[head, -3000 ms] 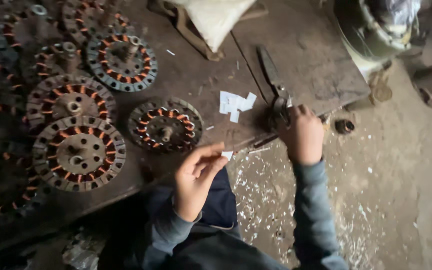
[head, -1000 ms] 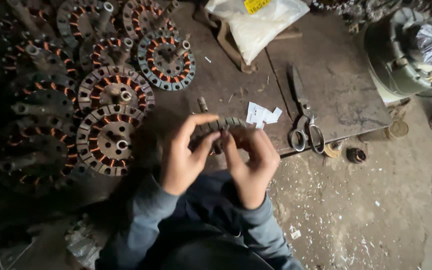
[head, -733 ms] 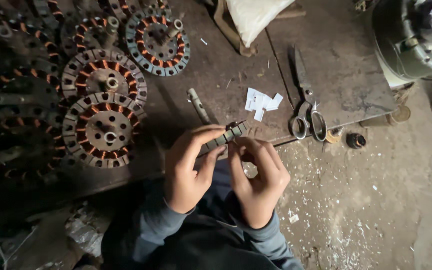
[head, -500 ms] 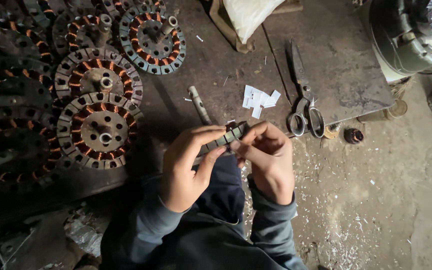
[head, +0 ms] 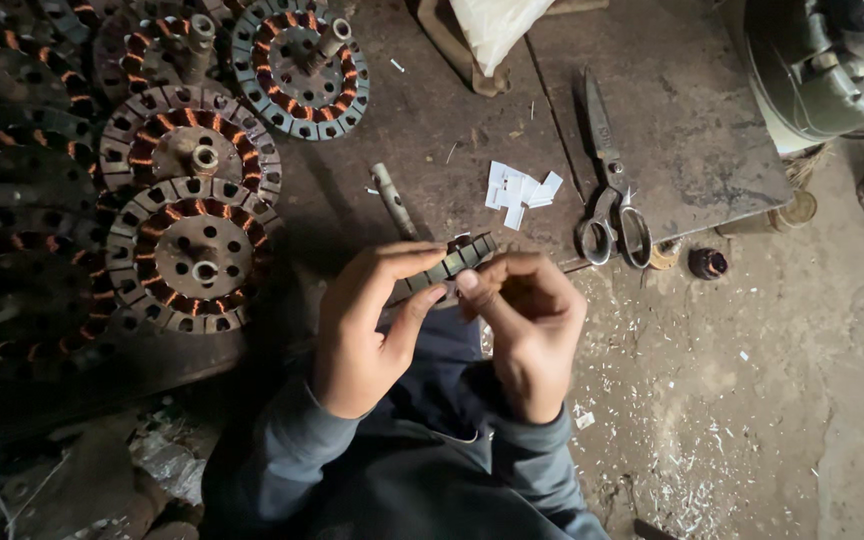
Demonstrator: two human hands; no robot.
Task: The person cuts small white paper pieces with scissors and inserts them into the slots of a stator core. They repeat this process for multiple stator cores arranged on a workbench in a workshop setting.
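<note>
A round slotted stator (head: 449, 266) is seen edge-on, tilted, held up between both hands over my lap. My left hand (head: 367, 330) grips its near rim with thumb and fingers. My right hand (head: 524, 318) pinches at its right rim with fingertips; what lies between those fingertips is too small to tell. A small pile of white paper slips (head: 519, 188) lies on the dark bench just beyond the hands. Scissors (head: 608, 180) rest to the right of the slips.
Several wound stators with copper coils (head: 192, 252) crowd the left of the bench (head: 422, 120). A short metal rod (head: 392, 198) lies by the hands. A white bag (head: 497, 25) sits at the back, a green motor housing (head: 822, 65) at the right. White scraps litter the floor (head: 732, 400).
Three seconds ago the stator lay on the bench with my hands apart, the left holding a white slip. Since then both hands have lifted the stator and drawn it nearer my lap.
</note>
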